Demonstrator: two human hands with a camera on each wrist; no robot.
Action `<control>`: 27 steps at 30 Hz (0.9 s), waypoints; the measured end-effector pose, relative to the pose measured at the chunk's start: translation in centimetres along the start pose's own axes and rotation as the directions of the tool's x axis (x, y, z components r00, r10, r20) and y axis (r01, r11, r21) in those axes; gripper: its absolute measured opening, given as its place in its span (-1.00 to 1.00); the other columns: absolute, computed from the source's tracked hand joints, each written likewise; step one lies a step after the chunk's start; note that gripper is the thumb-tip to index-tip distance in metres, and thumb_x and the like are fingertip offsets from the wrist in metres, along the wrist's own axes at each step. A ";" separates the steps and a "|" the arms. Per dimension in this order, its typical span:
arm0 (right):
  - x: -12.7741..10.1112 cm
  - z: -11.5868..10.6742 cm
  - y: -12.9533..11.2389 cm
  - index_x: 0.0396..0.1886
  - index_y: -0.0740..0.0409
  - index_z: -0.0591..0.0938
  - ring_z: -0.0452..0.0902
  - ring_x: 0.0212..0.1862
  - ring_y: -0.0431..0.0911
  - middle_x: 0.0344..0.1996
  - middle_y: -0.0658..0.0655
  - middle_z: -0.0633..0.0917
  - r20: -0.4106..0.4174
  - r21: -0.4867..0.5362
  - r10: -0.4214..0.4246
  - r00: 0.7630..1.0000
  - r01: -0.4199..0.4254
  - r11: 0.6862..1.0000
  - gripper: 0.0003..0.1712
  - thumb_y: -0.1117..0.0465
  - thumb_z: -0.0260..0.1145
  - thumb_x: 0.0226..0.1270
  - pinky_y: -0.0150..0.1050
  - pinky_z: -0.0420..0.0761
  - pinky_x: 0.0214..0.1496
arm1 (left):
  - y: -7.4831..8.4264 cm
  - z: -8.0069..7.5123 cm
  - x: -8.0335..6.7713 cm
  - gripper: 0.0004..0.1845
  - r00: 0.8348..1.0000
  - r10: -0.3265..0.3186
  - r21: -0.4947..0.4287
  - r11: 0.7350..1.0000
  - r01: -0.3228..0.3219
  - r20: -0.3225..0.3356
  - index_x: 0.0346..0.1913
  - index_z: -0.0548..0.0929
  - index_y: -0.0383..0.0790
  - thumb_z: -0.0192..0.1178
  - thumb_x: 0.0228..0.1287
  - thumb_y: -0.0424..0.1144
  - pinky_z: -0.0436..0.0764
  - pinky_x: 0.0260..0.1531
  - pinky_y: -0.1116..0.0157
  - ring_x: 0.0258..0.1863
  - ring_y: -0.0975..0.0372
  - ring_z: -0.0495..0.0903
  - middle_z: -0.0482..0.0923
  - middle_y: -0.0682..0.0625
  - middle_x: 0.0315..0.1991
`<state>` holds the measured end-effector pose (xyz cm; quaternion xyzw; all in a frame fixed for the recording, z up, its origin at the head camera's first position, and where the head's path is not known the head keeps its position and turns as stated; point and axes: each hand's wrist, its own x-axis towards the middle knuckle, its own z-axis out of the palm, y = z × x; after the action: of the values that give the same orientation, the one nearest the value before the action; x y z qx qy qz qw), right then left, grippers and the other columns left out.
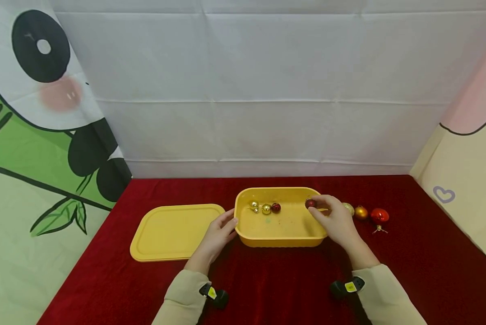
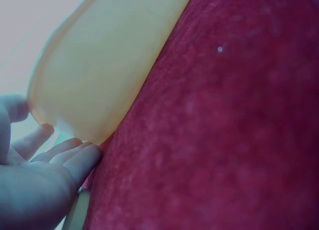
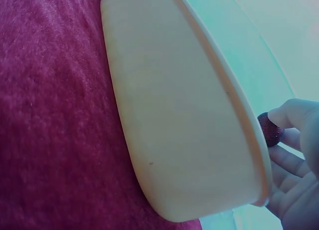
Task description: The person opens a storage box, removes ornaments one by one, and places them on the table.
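Note:
A yellow plastic box (image 1: 263, 242) stands lidless on the cloth, two small gold baubles (image 1: 266, 209) and a dark red one (image 1: 276, 207) lying inside toward its left. My left hand (image 1: 216, 237) rests extended fingers against the box's left end, thumb at the rim; the left wrist view shows fingertips (image 2: 89, 153) along the outer wall. Over the right end, my right hand (image 1: 336, 219) pinches another dark red bauble (image 1: 310, 203) between thumb and fingers. In the right wrist view, this glittery bauble (image 3: 270, 129) shows just past the rim, partly covered by the thumb.
To the box's left lies its flat yellow lid (image 1: 171, 232). Right of my right hand are a pale gold bauble (image 1: 349, 208), an orange-gold one (image 1: 361, 212) and a shiny red one (image 1: 379, 215). Red cloth (image 1: 267, 289) covers the table; a printed curtain (image 1: 267, 90) hangs behind.

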<state>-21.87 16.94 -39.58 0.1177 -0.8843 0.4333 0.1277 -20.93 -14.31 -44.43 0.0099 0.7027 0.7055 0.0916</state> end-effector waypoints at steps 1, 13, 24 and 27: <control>-0.1 -0.1 0.0 0.02 0.30 0.58 0.61 -0.06 0.08 -0.07 0.27 0.65 -0.008 -0.006 0.002 1.000 -0.002 1.000 -0.65 0.25 0.30 0.28 -0.11 0.64 -0.09 | 0.0 0.0 0.0 -0.46 1.000 -0.002 0.000 1.000 0.002 0.000 0.42 0.23 -0.21 -0.01 0.45 -0.18 0.35 0.28 -0.03 0.33 -0.04 0.31 0.23 -0.24 0.38; -0.7 -1.3 0.1 0.04 0.28 0.57 0.61 -0.10 0.06 -0.11 0.25 0.67 -0.061 -0.054 0.043 0.997 -0.046 0.997 -0.63 0.21 0.29 0.29 -0.26 0.66 -0.10 | 0.1 -0.2 -0.4 -0.46 1.000 -0.002 0.005 1.000 0.002 0.016 0.42 0.22 -0.22 -0.02 0.45 -0.19 0.34 0.28 -0.05 0.34 -0.05 0.29 0.21 -0.23 0.40; -1.7 -2.9 1.0 0.07 0.25 0.56 0.59 -0.04 0.07 -0.09 0.26 0.66 -0.120 -0.081 0.093 0.988 -0.103 0.991 -0.61 0.16 0.27 0.31 -0.43 0.64 -0.09 | 0.4 -0.2 -0.9 -0.47 1.000 -0.008 -0.001 1.000 0.008 0.020 0.42 0.21 -0.24 -0.04 0.46 -0.21 0.35 0.28 -0.03 0.34 -0.04 0.29 0.21 -0.22 0.39; -1.9 -3.3 1.1 0.08 0.24 0.56 0.59 -0.04 0.06 -0.08 0.26 0.66 -0.136 -0.072 0.104 0.985 -0.115 0.991 -0.60 0.13 0.27 0.32 -0.70 0.44 -0.18 | 0.5 -0.3 -1.0 -0.46 1.000 -0.011 -0.005 1.000 0.011 0.019 0.43 0.20 -0.23 -0.03 0.46 -0.21 0.35 0.28 -0.03 0.34 -0.03 0.29 0.21 -0.21 0.40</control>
<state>-20.03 20.40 -39.04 0.0348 -0.8956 0.4110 0.1664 -20.07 -14.72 -43.87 0.0123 0.7002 0.7065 0.1022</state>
